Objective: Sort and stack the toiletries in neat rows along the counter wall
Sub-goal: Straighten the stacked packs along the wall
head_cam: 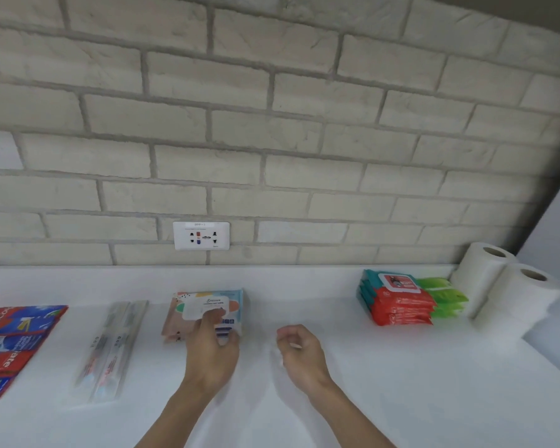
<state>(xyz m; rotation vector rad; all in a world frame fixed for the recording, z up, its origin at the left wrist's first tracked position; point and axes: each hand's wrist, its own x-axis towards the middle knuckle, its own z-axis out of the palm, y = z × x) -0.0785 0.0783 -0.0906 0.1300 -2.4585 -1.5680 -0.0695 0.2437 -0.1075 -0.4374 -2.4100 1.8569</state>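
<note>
On the white counter (pixel 401 383) lies a stack of pastel wet-wipe packs (pixel 204 302) below the wall socket. My left hand (pixel 212 344) grips the near right part of this stack, thumb on the white lid. To its right, my right hand (pixel 299 349) hovers over bare counter with fingers loosely curled, holding nothing. Further right by the wall sits a stack of red and teal wipe packs (pixel 396 299), with green packs (pixel 445 295) beside it. Packaged toothbrushes (pixel 114 344) lie left of the pastel stack. Red and blue toothpaste boxes (pixel 10 344) are at the far left.
Two white paper rolls (pixel 505 286) stand in the right corner against the brick wall. A wall socket (pixel 201 236) sits just above the counter's back edge. Bare counter stretches between the pastel stack and the red packs.
</note>
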